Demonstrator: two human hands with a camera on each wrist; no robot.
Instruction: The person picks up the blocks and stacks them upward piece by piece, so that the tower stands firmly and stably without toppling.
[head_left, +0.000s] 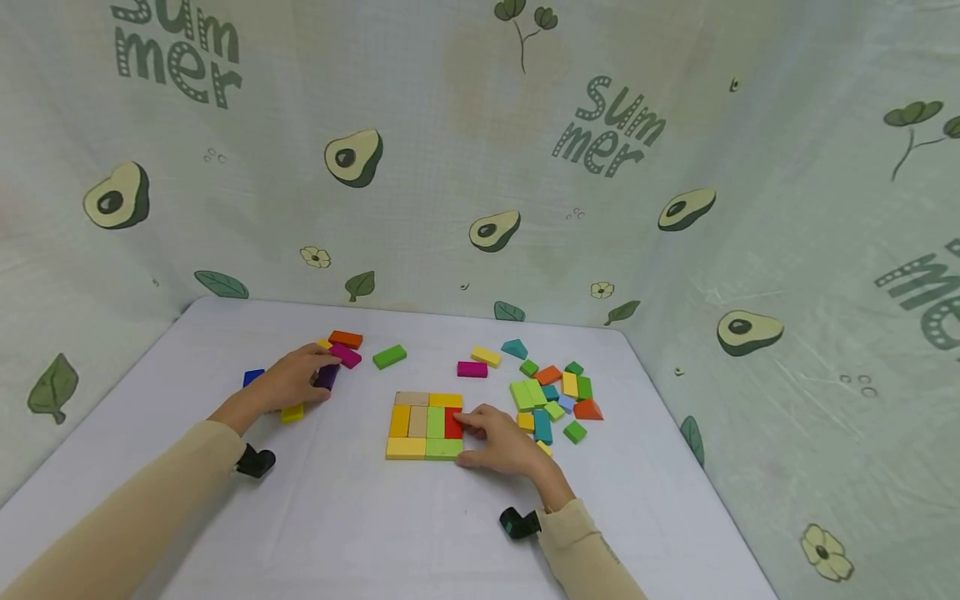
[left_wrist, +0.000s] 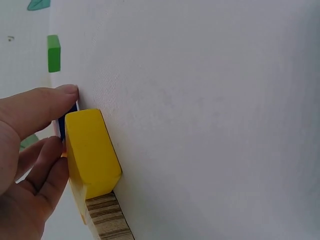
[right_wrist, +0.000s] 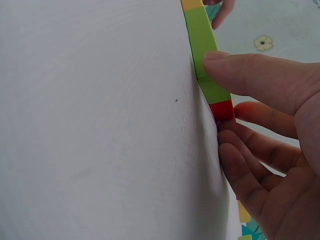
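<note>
While the L hand (head_left: 295, 379) pinches the purple block (head_left: 327, 377) L of the block square (head_left: 417, 422), the R hand (head_left: 504, 443), loosely spread, touches the square's R edge by its red block (head_left: 452, 428), prob. keeping rows flush, w/ white cloth (head_left: 356, 433) L of the square giving approx. enough slide room.

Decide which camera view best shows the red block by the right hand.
The head view: it shows most of the top of the red block, though the right hand overlaps its edge. The right wrist view shows only a small red face; the left wrist view does not show it.
</note>
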